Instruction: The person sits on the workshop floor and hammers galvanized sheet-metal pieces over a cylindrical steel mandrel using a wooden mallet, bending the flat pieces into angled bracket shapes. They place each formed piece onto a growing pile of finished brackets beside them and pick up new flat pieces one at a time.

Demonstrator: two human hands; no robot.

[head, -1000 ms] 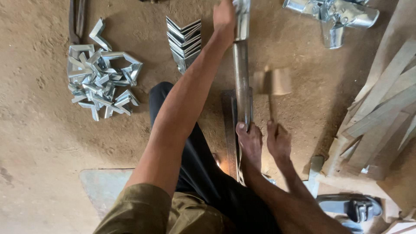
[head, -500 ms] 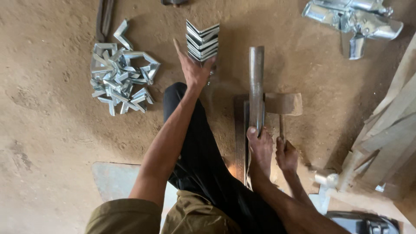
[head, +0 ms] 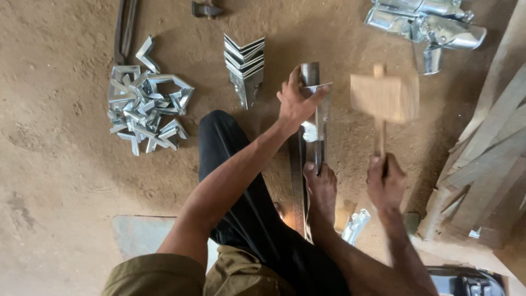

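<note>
My left hand (head: 296,101) grips a bent piece of shiny sheet metal (head: 321,112) and presses it onto the far end of a steel pipe (head: 309,73) lying on the dirt floor. My right hand (head: 386,182) is closed on the handle of a wooden mallet (head: 385,97). The mallet's head hangs blurred in the air, to the right of the pipe. My bare foot (head: 321,189) rests on the near part of the pipe and the flat bar beside it.
A stack of V-shaped metal pieces (head: 245,63) stands left of the pipe. A pile of bent metal strips (head: 145,107) lies farther left. Shiny sheet-metal fittings (head: 433,24) sit top right, wooden slats (head: 487,159) at the right, a flat metal sheet (head: 137,233) near my knee.
My left hand reached to the V-shaped stack, then came back with a sheet-metal piece onto the pipe. My right hand lifted the mallet off the ground.
</note>
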